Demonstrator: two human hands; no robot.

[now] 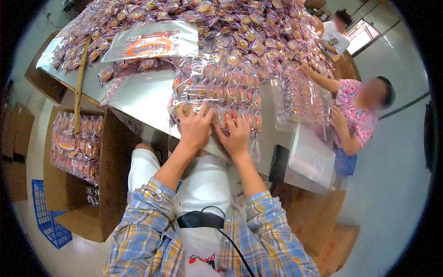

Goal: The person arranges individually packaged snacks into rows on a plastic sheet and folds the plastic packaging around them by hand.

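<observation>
On the counter (145,101), near its front edge, half-open left hand (196,127) and right hand (235,135) rested on plastic-covered packet rows (219,92), grip indeterminable; a filled bag (76,143) stood boxed beside the counter, loose packets (263,44) heaped unbagged toward its back.

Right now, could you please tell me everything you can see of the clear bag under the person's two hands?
The clear bag looks like thin, glossy, wrinkled plastic. Small wrapped packets sit inside in rows, red marks showing through. It lies on the table, one end toward the person. The left hand and right hand both touch that near end; whether it is sealed I cannot tell.
</observation>
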